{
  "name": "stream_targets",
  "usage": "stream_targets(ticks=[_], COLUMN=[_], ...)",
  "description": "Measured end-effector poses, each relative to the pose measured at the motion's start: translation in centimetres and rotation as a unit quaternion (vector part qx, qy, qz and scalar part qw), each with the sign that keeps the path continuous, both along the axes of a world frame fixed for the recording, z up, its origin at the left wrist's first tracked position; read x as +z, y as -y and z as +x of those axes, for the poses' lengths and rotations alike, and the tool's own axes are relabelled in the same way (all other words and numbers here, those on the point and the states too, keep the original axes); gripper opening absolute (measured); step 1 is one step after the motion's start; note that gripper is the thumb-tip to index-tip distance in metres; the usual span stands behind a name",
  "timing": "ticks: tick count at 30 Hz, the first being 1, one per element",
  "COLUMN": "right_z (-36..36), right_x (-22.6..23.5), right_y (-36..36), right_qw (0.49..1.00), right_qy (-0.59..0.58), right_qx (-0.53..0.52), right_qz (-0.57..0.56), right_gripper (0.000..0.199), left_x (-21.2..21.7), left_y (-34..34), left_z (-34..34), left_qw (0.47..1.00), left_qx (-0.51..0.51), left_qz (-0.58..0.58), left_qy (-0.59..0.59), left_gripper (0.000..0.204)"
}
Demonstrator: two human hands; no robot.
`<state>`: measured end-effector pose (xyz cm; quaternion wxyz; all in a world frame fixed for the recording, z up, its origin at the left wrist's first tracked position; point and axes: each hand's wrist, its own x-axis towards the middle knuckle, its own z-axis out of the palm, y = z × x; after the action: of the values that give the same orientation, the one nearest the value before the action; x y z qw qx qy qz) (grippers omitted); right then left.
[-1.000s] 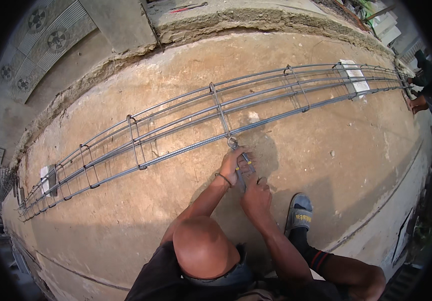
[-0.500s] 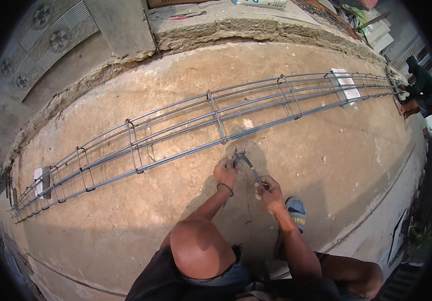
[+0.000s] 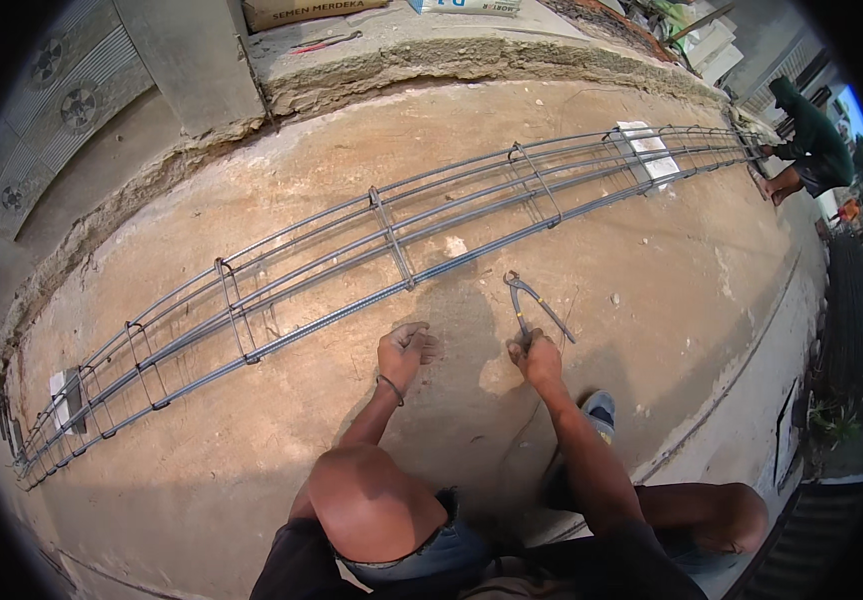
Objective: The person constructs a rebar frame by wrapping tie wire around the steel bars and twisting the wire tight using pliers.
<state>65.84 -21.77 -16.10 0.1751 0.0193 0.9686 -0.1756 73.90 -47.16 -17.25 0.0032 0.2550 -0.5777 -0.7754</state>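
A long cage of steel reinforcing bars with rectangular stirrups [image 3: 391,240] lies across the concrete ground from lower left to upper right. My right hand [image 3: 538,360] grips a pair of metal pincers [image 3: 528,305], jaws pointing toward the cage, handles spread. My left hand [image 3: 406,350] is closed around a thin loop of tie wire, a short way in front of the nearest bar. Both hands are clear of the cage. A bracelet circles my left wrist.
A raised concrete ledge [image 3: 451,60] runs behind the cage, with a cardboard box and a small tool on it. A person in a dark green top [image 3: 811,140] crouches at the cage's far right end. My knee [image 3: 371,500] and shoe [image 3: 599,410] are below.
Both hands have pulled back from the stirrup joint and moved apart. The pincers came away from the bar and now sit in my right hand; the view shifted along the cage.
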Motion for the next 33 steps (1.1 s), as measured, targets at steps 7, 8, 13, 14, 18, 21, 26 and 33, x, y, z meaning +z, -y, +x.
stream_targets(ticks=[7,8,13,14,18,21,26,33], right_z=[-4.4,-5.5,-8.1,-9.3,-16.7,-22.0,-20.4,-12.7], right_x=[-2.2,-2.4,-1.5,0.2,15.6,31.3,40.8,28.4], right_y=[-3.2,-4.0,-4.7,-4.0,-3.7,-6.3,-9.3,-17.7], right_qw=[0.953,0.951,0.97,0.958,0.807,0.867,0.927,0.899], right_qy=[-0.206,-0.207,-0.236,-0.198,-0.138,-0.252,-0.199,-0.23], right_qx=[-0.215,-0.219,-0.049,-0.101,-0.154,0.048,0.201,0.149], right_qz=[0.06,0.064,-0.023,-0.18,-0.553,-0.427,-0.248,-0.341], right_gripper=[0.047,0.044,0.022,0.021,0.019,0.029,0.03,0.017], left_x=[2.6,3.2,7.2,8.5,15.6,22.1,29.6,25.5], left_y=[5.8,6.5,7.8,8.0,8.0,4.8,-8.3,-27.0], left_z=[4.5,4.7,3.2,2.1,-1.7,-6.0,-13.1,-18.2], left_qw=[0.997,0.995,0.991,0.988,0.949,0.894,0.926,0.974], left_qx=[0.055,0.066,0.028,0.004,-0.079,-0.129,-0.19,-0.11], left_qz=[-0.05,-0.068,-0.122,-0.144,-0.287,-0.404,-0.242,0.108], left_qy=[-0.021,-0.02,-0.049,-0.064,-0.103,-0.143,-0.218,-0.168], left_gripper=[0.023,0.023,0.024,0.024,0.026,0.029,0.041,0.041])
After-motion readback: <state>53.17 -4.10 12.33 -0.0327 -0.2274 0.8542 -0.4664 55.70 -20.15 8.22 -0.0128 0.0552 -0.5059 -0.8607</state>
